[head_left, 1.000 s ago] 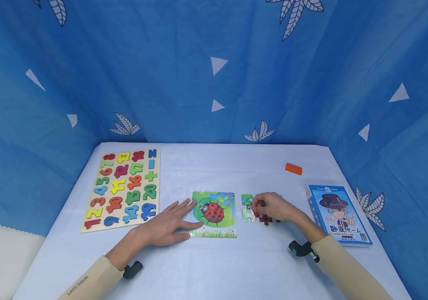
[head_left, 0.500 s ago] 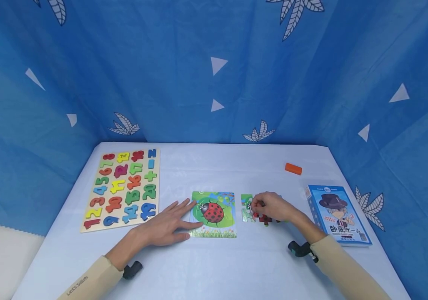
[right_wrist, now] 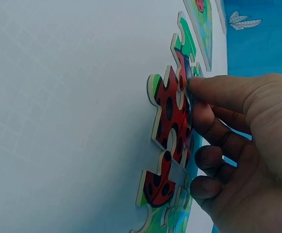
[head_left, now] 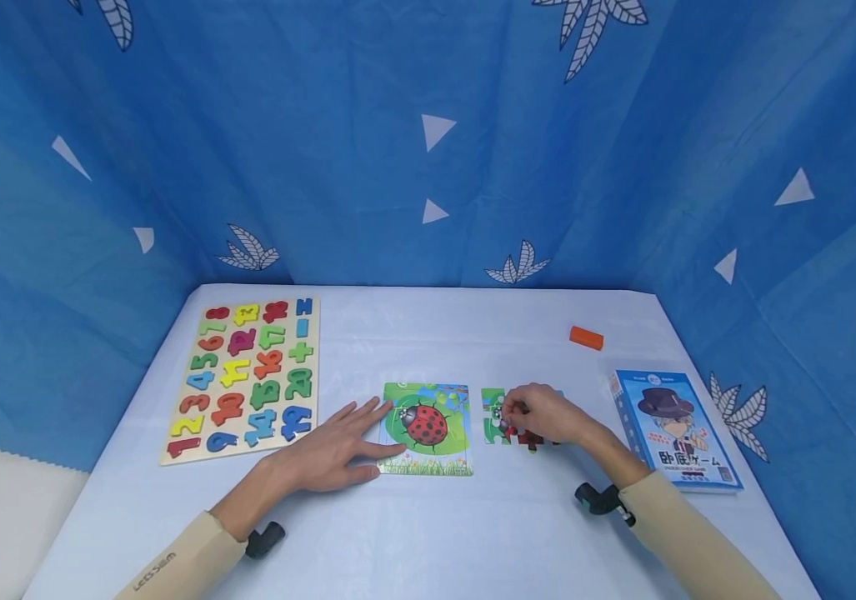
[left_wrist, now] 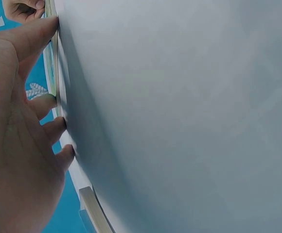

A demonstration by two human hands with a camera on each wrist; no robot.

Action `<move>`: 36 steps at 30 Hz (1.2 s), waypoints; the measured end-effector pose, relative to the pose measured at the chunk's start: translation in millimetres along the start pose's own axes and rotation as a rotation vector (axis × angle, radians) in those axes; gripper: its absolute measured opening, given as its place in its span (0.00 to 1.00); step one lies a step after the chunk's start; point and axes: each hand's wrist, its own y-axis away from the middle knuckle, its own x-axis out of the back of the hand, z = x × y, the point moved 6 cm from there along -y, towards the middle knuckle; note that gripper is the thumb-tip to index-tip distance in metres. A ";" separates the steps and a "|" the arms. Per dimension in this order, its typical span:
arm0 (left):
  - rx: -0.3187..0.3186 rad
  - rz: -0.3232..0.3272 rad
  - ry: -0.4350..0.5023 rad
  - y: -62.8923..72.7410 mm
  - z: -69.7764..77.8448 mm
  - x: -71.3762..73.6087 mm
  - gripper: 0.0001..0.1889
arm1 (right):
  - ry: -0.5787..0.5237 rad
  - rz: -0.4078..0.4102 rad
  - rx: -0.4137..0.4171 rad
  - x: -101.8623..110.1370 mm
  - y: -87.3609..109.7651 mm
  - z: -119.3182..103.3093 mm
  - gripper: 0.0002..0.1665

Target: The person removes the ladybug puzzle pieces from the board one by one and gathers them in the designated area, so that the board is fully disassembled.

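Observation:
My left hand (head_left: 330, 454) lies spread on the table, its fingertips on the left edge of a square ladybug puzzle board (head_left: 433, 468). In the left wrist view the fingers (left_wrist: 36, 36) are extended along that edge. To the right, my right hand (head_left: 548, 412) pinches a red-and-black jigsaw piece (right_wrist: 182, 73) between thumb and index finger, among several joined ladybug pieces. A red spotted piece (right_wrist: 167, 104) sits against it, and another red piece (right_wrist: 159, 182) lies nearer the wrist. Green pieces (head_left: 493, 402) form the left side of this group. The hand covers part of the group in the head view.
A wooden number board (head_left: 180, 429) with coloured numerals lies at the left. On the right stands a blue game box (head_left: 686, 429) with a cartoon figure. An orange block (head_left: 587, 337) rests at the back right. Blue curtains (head_left: 367, 167) surround the white table (head_left: 428, 542).
My right fingers stay at the same spot, and the pinched red piece has shifted slightly, now closer in against the green pieces on its left. My left hand has not moved.

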 end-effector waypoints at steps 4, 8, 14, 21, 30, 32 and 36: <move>-0.003 0.004 -0.004 0.3 0.2 0.1 0.24 | 0.002 0.005 0.010 -0.7 0.3 -0.5 0.03; -0.005 0.008 -0.005 0.1 0.4 0.3 0.24 | -0.001 0.008 0.019 -1.4 0.5 -1.4 0.04; -0.002 0.006 -0.009 -0.2 0.5 -0.2 0.24 | -0.005 0.007 0.011 -1.8 0.4 -1.0 0.03; -0.004 0.008 -0.043 -1.1 0.5 0.8 0.24 | -0.006 0.022 0.020 -1.2 0.3 -4.7 0.03; -0.059 0.058 -0.069 -10.4 12.5 9.3 0.25 | -0.070 0.063 0.098 -6.7 1.7 -26.6 0.06; -0.084 0.062 -0.070 -15.6 18.2 9.5 0.26 | -0.064 0.065 0.124 -11.2 1.7 -34.0 0.09; -0.139 0.026 -0.088 -24.9 29.3 3.4 0.27 | -0.025 0.053 0.171 -23.3 0.3 -49.0 0.13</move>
